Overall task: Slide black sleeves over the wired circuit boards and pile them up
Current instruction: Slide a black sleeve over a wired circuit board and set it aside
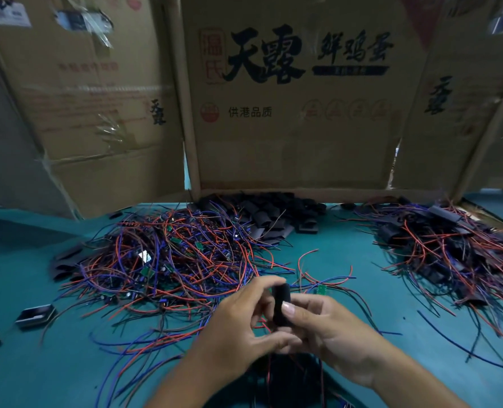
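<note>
Both hands meet low in the middle over the teal table. My left hand [238,328] and my right hand [327,328] pinch one black sleeve [281,304] between their fingers and thumbs; thin wires hang down below it. A large tangle of red, blue and black wired circuit boards [170,260] lies left of centre. One loose green board [321,290] with wires sits just beyond my right hand. A heap of empty black sleeves [274,216] lies at the back centre. Sleeved boards form a pile [444,251] at the right.
Cardboard boxes [297,113] stand like a wall along the back of the table [38,363]. Two small black trays [35,315] lie near the left edge. A few flat black sleeves [64,263] rest at the left side of the wire tangle.
</note>
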`<state>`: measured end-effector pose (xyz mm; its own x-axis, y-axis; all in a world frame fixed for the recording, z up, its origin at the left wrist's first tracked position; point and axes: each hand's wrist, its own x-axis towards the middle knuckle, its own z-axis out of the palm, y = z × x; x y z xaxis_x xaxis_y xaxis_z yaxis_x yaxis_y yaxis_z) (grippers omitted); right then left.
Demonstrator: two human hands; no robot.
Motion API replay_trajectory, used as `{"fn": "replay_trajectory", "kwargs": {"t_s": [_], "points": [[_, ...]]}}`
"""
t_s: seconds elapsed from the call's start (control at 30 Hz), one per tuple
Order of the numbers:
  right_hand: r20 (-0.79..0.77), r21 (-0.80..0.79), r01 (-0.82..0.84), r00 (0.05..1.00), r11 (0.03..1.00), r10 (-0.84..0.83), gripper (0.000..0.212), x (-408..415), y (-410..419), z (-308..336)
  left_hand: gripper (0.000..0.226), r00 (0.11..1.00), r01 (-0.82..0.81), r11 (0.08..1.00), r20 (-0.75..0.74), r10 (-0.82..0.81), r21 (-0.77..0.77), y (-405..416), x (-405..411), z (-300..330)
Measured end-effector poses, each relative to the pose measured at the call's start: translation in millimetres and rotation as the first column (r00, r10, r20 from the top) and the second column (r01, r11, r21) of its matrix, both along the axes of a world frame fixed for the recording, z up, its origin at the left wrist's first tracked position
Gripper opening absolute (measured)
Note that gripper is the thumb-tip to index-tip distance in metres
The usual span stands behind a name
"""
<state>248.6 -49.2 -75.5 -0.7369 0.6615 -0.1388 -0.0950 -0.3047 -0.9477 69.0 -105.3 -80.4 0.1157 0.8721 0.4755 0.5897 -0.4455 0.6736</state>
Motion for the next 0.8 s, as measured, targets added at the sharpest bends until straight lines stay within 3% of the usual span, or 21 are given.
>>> {"fn": "replay_trajectory", "kwargs": {"t_s": [0.07, 0.17, 0.23, 0.3, 0.4, 0.5, 0.6, 0.67, 0.8], "points": [[0.017, 0.007, 0.082, 0.996, 0.997, -0.083, 0.048, -0.2, 3.6, -1.4, 0.058, 0.998, -0.056, 0.998, -0.024, 0.055, -0.023, 0.9, -18.5, 8.7], [0.03, 0.087, 0.185, 0.982, 0.979, -0.188, 0.044, 0.4, 6.6, -0.8, 0.012, 0.928, -0.366, 0.929, -0.051, 0.368, 0.047, 5.6, -59.5, 19.3], [0.041, 0.133, 0.218, 0.973, 0.967, -0.225, 0.039, 1.6, 6.9, 0.8, 0.009, 0.839, -0.534, 0.843, -0.085, 0.538, 0.064, 10.4, -82.4, 22.5], [0.065, 0.177, 0.22, 0.97, 0.959, -0.234, 0.036, 1.5, 5.7, 2.8, 0.01, 0.786, -0.582, 0.812, -0.224, 0.577, 0.046, 23.6, -99.0, 27.2], [0.091, 0.222, 0.218, 0.966, 0.95, -0.243, 0.038, 0.3, 3.2, 4.3, 0.013, 0.715, -0.548, 0.835, -0.483, 0.505, 0.061, 60.8, -117.6, 42.6], [0.09, 0.219, 0.231, 0.963, 0.948, -0.255, 0.037, -0.7, 2.2, 5.0, 0.016, 0.604, -0.454, 0.891, -0.724, 0.334, 0.032, 96.5, -119.8, 57.9], [0.087, 0.208, 0.24, 0.961, 0.948, -0.262, 0.035, -0.5, 2.9, 4.9, 0.043, 0.35, -0.564, 0.824, -0.92, 0.174, -0.059, 120.5, -114.9, 59.8], [0.089, 0.209, 0.237, 0.962, 0.949, -0.26, 0.033, 0.4, 4.0, 4.2, 0.052, 0.249, -0.647, 0.758, -0.962, 0.11, -0.081, 129.8, -112.2, 57.7], [0.087, 0.229, 0.237, 0.961, 0.944, -0.262, 0.035, 1.8, 6.1, 2.0, 0.039, 0.274, -0.685, 0.72, -0.954, 0.119, -0.107, 131.3, -108.3, 61.0]]}}
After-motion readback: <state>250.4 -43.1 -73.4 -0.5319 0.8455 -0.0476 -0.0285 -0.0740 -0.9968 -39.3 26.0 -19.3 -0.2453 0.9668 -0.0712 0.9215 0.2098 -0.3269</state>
